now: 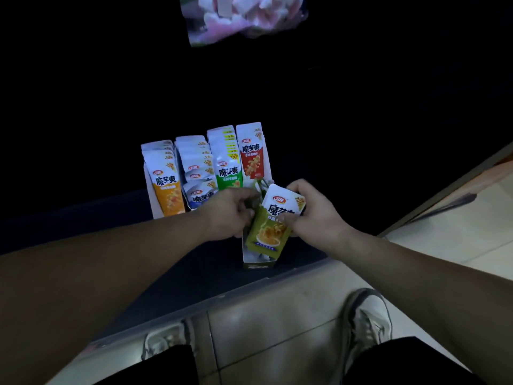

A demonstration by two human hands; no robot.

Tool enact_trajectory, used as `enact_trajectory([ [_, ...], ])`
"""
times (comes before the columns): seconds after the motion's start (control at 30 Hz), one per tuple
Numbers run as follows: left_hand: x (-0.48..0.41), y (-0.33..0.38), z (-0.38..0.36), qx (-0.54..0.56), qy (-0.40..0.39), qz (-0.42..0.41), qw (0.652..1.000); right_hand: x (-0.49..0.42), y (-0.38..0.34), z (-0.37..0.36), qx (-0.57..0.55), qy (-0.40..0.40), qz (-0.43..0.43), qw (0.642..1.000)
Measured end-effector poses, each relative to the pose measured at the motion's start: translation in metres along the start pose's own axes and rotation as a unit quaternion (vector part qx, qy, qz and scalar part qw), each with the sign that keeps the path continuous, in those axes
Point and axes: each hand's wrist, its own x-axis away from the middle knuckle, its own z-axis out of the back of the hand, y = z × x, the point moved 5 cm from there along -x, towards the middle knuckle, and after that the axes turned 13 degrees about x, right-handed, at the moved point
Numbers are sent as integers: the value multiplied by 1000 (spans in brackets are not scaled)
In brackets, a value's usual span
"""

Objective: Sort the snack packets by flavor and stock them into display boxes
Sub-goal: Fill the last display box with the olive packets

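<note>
On a dark surface stand rows of upright snack packets: orange ones (166, 187), blue ones (197, 173), green ones (226, 162) and red ones (252, 154), held in a white display box (151, 198). In front lies a smaller olive-green display box (258, 263). My right hand (313, 212) grips an olive-green packet (270, 229) over that box. My left hand (230, 213) holds the left side of the olive-green box, its fingers curled at the edge.
A clear bag of pink and white sweets (241, 15) lies at the far top. The dark surface ends at a front edge (249, 284); below it are pale floor tiles (277, 323) and my shoes. A low ledge (444, 195) runs along the right.
</note>
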Motion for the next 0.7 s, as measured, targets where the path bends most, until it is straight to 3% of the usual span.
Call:
enact_trajectory([
  [0.27, 13, -4, 3, 135, 18, 48, 990, 10, -2, 2, 39, 13, 46, 998],
  [0.47, 38, 6, 25, 338, 68, 125, 930, 13, -12, 16, 85, 0, 97, 992],
  [0.6, 53, 3, 45, 391, 125, 144, 901, 18, -23, 8, 163, 1, 148, 975],
  [0.7, 61, -1, 58, 435, 104, 162, 880, 19, -22, 1, 186, -4, 163, 969],
])
